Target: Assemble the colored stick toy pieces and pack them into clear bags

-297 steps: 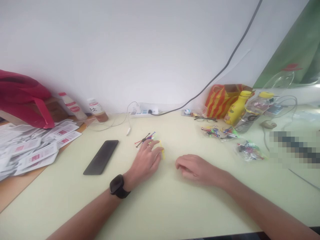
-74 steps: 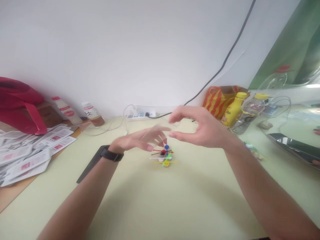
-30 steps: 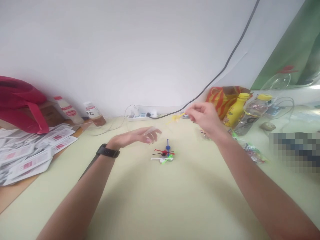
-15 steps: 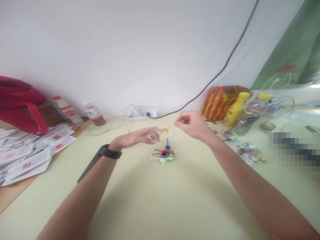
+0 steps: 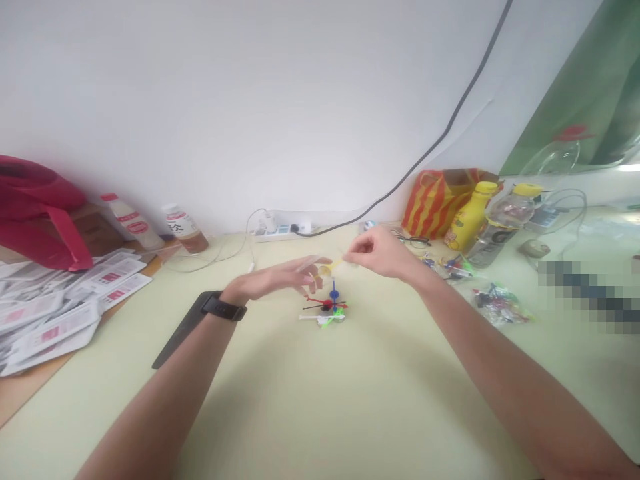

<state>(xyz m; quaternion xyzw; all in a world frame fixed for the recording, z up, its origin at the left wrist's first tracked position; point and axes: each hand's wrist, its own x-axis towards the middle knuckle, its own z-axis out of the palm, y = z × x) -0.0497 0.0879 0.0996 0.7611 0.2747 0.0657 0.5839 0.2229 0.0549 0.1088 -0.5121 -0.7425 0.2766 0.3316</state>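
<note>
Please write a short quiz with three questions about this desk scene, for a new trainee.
1. True or false: the right hand pinches a yellow stick.
2. Which wrist wears the black watch?
3. The pile of coloured sticks lies: A) on the black phone; B) on the table below the hands; C) inside the striped bag.

Key: 1 true. 2 the left, behind the left hand. 3 B.

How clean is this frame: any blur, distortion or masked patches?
Head view: soft throughout, so the yellow pick between the left hand and right hand lacks detail; wide-angle bending curves the cable; a pixelated patch masks the right side; lighting even, shadows faint.
</note>
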